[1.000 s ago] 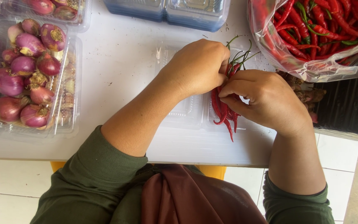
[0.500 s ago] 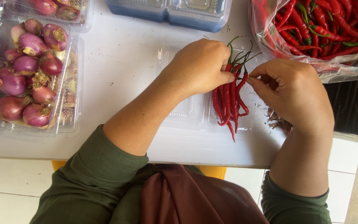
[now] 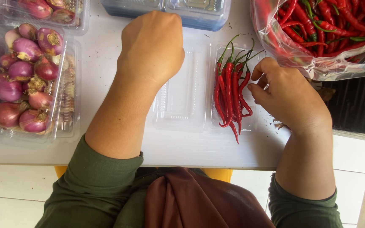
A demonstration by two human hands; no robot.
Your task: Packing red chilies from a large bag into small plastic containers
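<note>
1. Red chillies (image 3: 231, 95), green stems pointing toward the far edge of the counter (image 3: 106, 46), lie bunched in 1 half of an open clear plastic clamshell tray (image 3: 182, 90) near the counter's front edge.
2. Right hand (image 3: 286, 97) rests just beside the chillies, fingers loosely curled and holding nothing; fingertips (image 3: 254, 86) are close to the bunch.
3. Left hand (image 3: 151, 46) is closed in a fist above the tray's empty half; whether it holds anything cannot be told.
4. Shallots fill a clear box (image 3: 26, 80) at the left edge.
5. Plastic bag of chillies (image 3: 317, 33) sits at the far right corner.
</note>
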